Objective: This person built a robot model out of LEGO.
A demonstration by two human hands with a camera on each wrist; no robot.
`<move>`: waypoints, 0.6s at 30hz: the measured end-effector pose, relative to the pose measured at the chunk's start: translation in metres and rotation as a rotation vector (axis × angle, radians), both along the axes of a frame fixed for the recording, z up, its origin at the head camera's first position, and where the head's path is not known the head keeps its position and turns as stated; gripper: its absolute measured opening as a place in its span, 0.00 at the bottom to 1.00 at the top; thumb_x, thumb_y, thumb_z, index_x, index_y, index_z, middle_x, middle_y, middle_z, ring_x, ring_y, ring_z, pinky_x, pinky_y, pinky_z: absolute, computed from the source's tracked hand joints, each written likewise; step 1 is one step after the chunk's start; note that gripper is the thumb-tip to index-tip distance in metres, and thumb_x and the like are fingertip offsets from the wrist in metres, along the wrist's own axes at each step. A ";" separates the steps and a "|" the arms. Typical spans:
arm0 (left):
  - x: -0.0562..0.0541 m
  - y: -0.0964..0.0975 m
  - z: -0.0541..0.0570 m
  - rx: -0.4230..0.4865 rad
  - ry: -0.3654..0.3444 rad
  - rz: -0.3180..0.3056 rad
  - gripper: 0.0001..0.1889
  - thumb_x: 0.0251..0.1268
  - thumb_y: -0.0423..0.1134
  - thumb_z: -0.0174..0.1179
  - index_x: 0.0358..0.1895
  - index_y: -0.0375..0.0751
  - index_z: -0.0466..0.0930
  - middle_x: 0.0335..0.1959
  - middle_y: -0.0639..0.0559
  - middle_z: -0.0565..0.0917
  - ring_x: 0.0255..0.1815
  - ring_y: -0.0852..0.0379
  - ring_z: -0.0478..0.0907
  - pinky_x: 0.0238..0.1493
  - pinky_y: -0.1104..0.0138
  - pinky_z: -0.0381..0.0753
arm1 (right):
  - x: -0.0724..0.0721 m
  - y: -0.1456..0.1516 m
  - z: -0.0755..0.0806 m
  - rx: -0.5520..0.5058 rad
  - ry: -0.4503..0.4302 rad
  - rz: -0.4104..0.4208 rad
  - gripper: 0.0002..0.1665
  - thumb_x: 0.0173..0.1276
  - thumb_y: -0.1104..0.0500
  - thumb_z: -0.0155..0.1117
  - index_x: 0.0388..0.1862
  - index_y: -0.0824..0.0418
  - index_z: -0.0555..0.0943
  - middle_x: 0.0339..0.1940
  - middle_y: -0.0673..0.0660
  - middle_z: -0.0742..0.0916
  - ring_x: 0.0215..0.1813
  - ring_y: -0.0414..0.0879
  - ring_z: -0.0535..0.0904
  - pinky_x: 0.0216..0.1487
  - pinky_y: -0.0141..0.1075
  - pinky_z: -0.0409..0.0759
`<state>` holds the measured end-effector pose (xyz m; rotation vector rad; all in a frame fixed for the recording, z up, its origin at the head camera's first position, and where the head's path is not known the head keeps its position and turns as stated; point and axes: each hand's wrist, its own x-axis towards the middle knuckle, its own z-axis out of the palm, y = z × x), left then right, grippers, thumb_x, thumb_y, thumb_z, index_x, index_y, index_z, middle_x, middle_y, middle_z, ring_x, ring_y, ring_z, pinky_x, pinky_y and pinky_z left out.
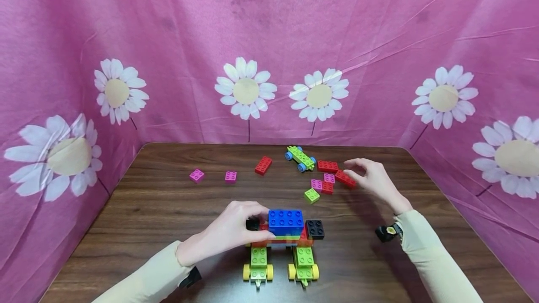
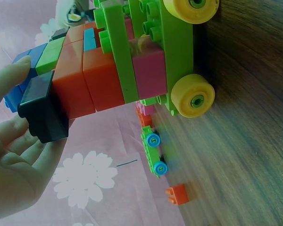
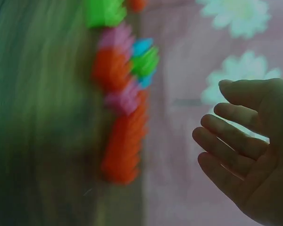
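A toy-brick vehicle stands near the front of the table, with a blue brick (image 1: 286, 221) on top and black bricks (image 1: 315, 229) at its sides. Below are orange-red bricks (image 2: 101, 77) and lime wheeled bases (image 1: 258, 265) with yellow wheels (image 2: 193, 95). My left hand (image 1: 233, 226) grips the model's upper left, thumb against the blue brick and fingers reaching behind; it partly hides the left black brick (image 2: 45, 108). Farther back, my right hand (image 1: 375, 180) hovers beside a red brick (image 1: 345, 178); in the right wrist view its fingers are spread and hold nothing.
Several loose bricks lie behind the model, among them a lime brick (image 1: 312, 195), a red brick (image 1: 263, 165) and a pink brick (image 1: 196, 175). A lime car base (image 1: 301, 157) with blue wheels sits near the back edge. A pink flowered cloth (image 1: 189, 83) hangs behind the table.
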<state>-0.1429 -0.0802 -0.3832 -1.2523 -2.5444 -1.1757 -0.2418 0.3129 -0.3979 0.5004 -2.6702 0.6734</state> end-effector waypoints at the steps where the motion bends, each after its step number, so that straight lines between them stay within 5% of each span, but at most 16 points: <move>1: 0.000 0.000 0.000 0.002 -0.004 -0.001 0.15 0.57 0.47 0.72 0.45 0.46 0.86 0.35 0.59 0.87 0.32 0.69 0.74 0.36 0.78 0.76 | -0.005 0.004 -0.006 0.009 -0.022 -0.008 0.16 0.63 0.60 0.71 0.49 0.65 0.85 0.45 0.62 0.90 0.46 0.55 0.85 0.47 0.46 0.82; 10: 0.000 0.001 -0.001 0.010 0.017 -0.009 0.14 0.57 0.46 0.73 0.44 0.46 0.86 0.35 0.59 0.88 0.33 0.69 0.76 0.37 0.78 0.78 | -0.034 0.025 -0.039 0.087 -0.166 -0.021 0.21 0.60 0.59 0.74 0.49 0.70 0.83 0.36 0.63 0.89 0.37 0.52 0.84 0.41 0.46 0.79; 18: 0.000 0.001 0.000 0.006 -0.010 -0.003 0.15 0.57 0.48 0.72 0.46 0.46 0.86 0.38 0.58 0.89 0.35 0.69 0.79 0.39 0.77 0.79 | -0.038 0.029 -0.048 0.119 -0.175 -0.010 0.20 0.56 0.62 0.75 0.47 0.69 0.83 0.37 0.63 0.89 0.38 0.53 0.84 0.42 0.47 0.80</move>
